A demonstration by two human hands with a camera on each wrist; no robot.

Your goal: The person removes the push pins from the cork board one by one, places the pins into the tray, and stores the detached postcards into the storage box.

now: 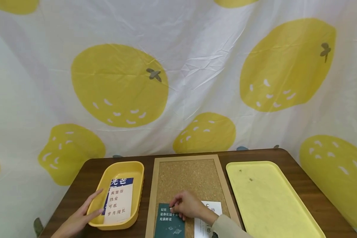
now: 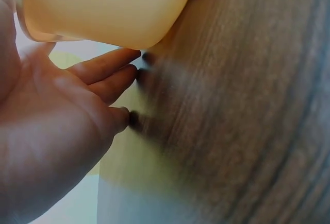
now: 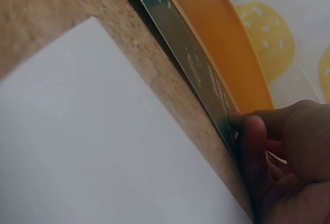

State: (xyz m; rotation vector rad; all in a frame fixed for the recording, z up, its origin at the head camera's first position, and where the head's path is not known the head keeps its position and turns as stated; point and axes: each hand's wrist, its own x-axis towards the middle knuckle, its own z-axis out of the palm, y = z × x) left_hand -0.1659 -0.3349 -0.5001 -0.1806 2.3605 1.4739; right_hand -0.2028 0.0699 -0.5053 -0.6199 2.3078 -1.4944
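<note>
On the corkboard [image 1: 190, 178], my right hand [image 1: 188, 206] is at the top edge of a dark green card [image 1: 166, 224] with white writing. Thumb and forefinger pinch together there around a small pale pushpin, mostly hidden by the fingertips. Beside that card is a white card [image 1: 215, 206] with a pin near its top, partly covered by my right wrist. My left hand [image 1: 77, 219] is at the left side of a yellow-orange basket [image 1: 139, 191], thumb and forefinger over its rim. Its other fingers [image 2: 111, 82] extend loosely below the basket wall, their tips at the wooden surface.
In the basket lie a white card [image 1: 119, 205] with handwritten-style characters and a blue card [image 1: 126, 180] under it. A pale yellow tray [image 1: 270, 195] is right of the corkboard. Everything stands on a dark wooden table [image 1: 80, 185], with a lemon-print cloth [image 1: 196, 82] hanging behind.
</note>
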